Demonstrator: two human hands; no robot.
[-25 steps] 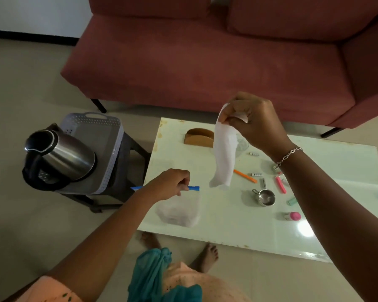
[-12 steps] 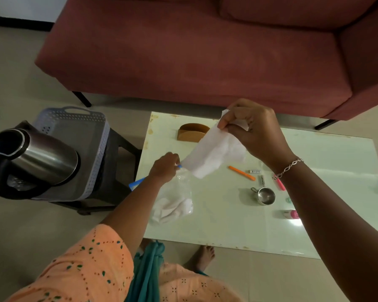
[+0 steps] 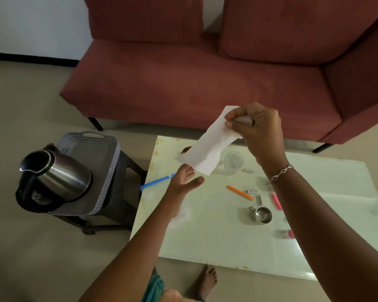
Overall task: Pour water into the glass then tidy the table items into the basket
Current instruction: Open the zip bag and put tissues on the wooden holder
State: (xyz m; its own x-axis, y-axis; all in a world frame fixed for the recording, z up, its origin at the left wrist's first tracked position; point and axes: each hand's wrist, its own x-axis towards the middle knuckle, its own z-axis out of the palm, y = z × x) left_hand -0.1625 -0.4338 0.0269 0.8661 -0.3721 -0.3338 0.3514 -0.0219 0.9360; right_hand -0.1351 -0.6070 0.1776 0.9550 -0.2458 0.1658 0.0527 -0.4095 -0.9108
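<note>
My right hand (image 3: 256, 129) pinches the top of a white tissue (image 3: 207, 153) and holds it above the table's far left corner. My left hand (image 3: 184, 182) is open, palm up, with its fingers right under the tissue's lower edge. A clear zip bag with a blue strip (image 3: 156, 182) lies on the pale table (image 3: 227, 243), mostly under my left forearm. A clear glass (image 3: 234, 162) stands behind the tissue. The steel kettle (image 3: 55, 178) sits in the grey basket (image 3: 96, 153) on a dark stool to the left.
On the table lie an orange pen (image 3: 240, 192), a steel measuring cup (image 3: 262, 214), two pink items (image 3: 277, 200) (image 3: 289, 234) and small white pieces (image 3: 252, 191). A brown holder (image 3: 186, 149) peeks out behind the tissue. A red sofa (image 3: 194, 83) stands behind.
My left hand let go of the bag's blue strip and opened under the tissue. The bag now lies on the table. My right hand still holds the tissue.
</note>
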